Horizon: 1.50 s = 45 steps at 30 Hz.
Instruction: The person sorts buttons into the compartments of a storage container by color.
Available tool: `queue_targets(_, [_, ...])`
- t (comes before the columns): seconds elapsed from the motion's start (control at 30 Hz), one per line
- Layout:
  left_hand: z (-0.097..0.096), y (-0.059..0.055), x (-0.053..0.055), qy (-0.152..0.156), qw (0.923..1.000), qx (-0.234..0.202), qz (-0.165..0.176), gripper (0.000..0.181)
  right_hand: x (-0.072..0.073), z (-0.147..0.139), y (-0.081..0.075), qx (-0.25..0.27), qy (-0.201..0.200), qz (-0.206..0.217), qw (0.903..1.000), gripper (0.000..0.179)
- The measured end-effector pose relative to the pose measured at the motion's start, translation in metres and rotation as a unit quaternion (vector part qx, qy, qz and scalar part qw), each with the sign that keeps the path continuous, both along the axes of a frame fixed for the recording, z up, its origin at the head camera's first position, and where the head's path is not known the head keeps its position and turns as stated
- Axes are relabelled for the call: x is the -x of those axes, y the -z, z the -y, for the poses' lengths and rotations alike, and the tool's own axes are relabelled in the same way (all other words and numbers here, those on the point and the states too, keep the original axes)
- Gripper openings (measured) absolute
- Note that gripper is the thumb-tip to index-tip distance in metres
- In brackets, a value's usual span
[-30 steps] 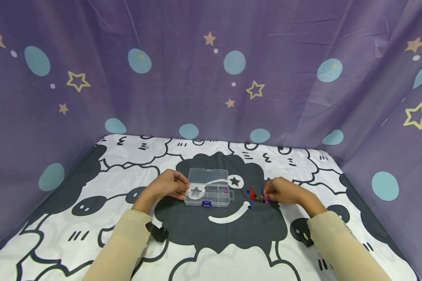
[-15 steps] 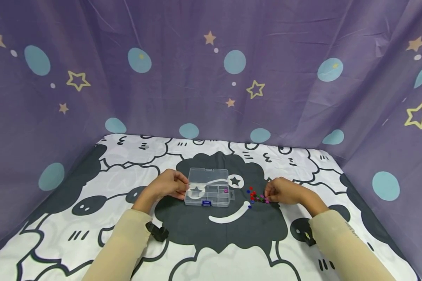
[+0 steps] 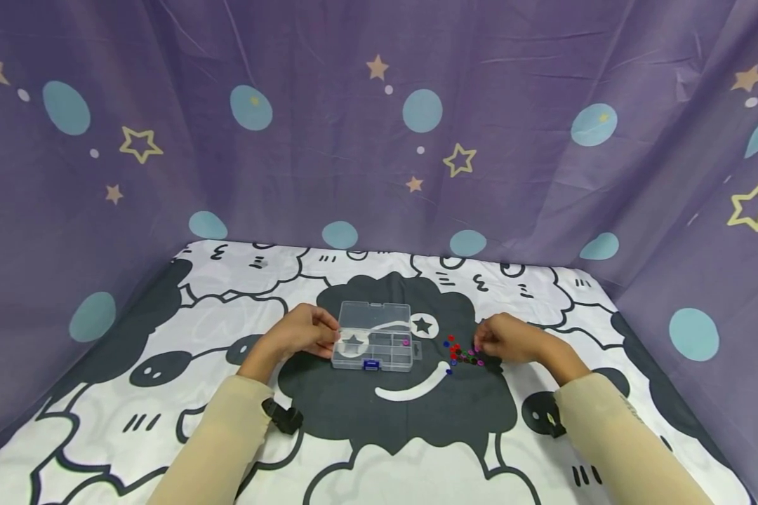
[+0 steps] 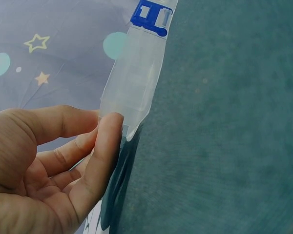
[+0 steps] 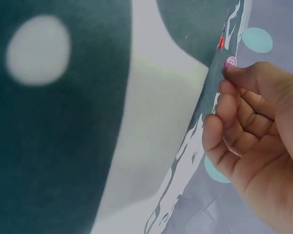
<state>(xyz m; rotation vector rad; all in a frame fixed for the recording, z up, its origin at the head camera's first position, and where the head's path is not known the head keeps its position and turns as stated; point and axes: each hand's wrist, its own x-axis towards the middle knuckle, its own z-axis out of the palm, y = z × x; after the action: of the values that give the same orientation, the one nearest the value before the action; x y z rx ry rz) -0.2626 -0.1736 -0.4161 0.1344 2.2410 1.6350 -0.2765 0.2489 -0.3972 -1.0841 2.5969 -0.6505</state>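
A pink button [image 5: 230,62] sits pinched in the right hand [image 5: 266,144].

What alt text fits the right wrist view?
Right hand at the frame's right pinching a small pink disc. Red pieces lie beyond on a dark-and-white cloth, before a purple curtain.

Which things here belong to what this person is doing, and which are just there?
Seemingly part of the job:
clear compartment box, lid open, pinched by the left hand
pink button-like piece, pinched by the right hand
loose coloured pieces near that hand

Just there:
sheep-print cloth underneath
purple curtain behind
black device at the left cuff
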Motion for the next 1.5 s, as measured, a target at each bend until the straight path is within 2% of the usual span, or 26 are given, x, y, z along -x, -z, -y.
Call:
queue_targets(0.5, [0.0, 0.0, -0.001, -0.002, 1.0, -0.001, -0.004, 0.022, 0.003, 0.016, -0.006, 0.019, 0.0, -0.053, 0.9984, 0.012])
queue_targets(0.87, [-0.001, -0.001, -0.001, -0.005, 1.0, 0.0, -0.003, 0.022, 0.007, 0.035, -0.011, 0.033, -0.008, -0.056, 0.9978, 0.012])
queue_targets(1.07, [-0.001, 0.0, -0.001, -0.005, 1.0, 0.001, -0.005, 0.022, 0.008, 0.046, -0.011, 0.041, 0.001, -0.06, 0.9974, 0.012])
queue_targets(1.5, [-0.002, -0.001, -0.001, -0.007, 1.0, -0.001, -0.002, 0.023, 0.005, 0.07, -0.014, 0.085, 0.001, -0.051, 0.995, 0.012])
